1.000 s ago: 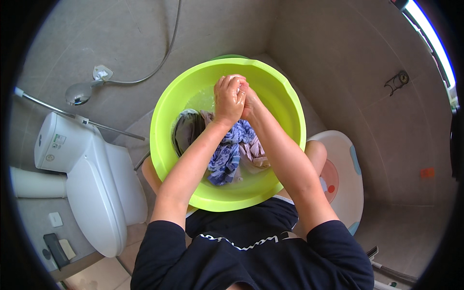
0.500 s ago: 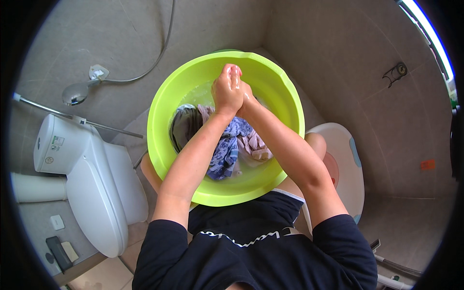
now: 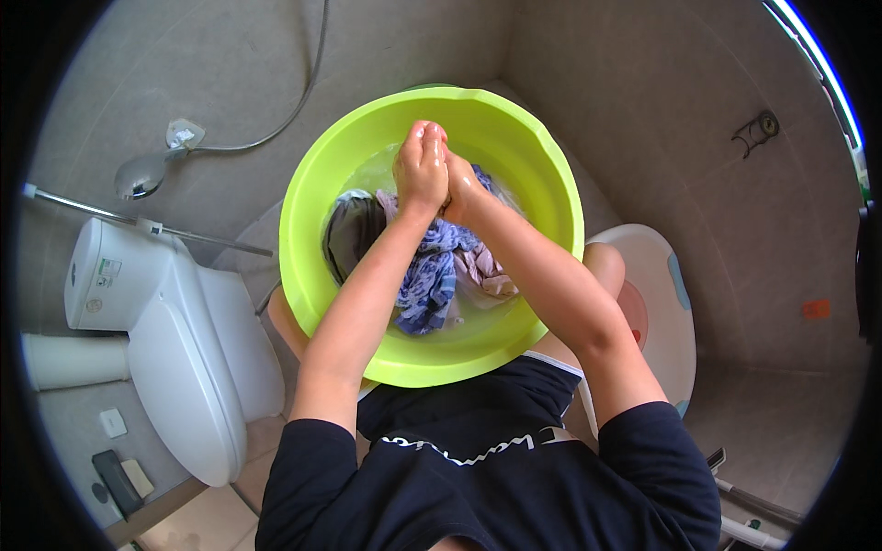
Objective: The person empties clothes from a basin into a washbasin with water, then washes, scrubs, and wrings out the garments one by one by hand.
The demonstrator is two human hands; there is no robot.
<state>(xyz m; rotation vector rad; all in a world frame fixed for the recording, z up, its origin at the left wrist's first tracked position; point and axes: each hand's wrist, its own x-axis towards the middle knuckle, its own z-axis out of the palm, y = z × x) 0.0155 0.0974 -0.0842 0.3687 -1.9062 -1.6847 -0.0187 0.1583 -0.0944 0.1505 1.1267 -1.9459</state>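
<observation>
L hand (image 3: 422,174) & R hand (image 3: 460,189) clasp together, can't tell if on smth; prob. best low over far half of basin (image 3: 540,197), w/o splashing.

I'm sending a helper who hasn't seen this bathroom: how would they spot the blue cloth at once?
Find the big lime-green basin in front of the seated person. Inside it, near the middle, the blue cloth lies bunched. Its mottled blue-and-whitish pattern sets it apart from the dark cloth on its left and the pale pink cloth on its right.
</observation>
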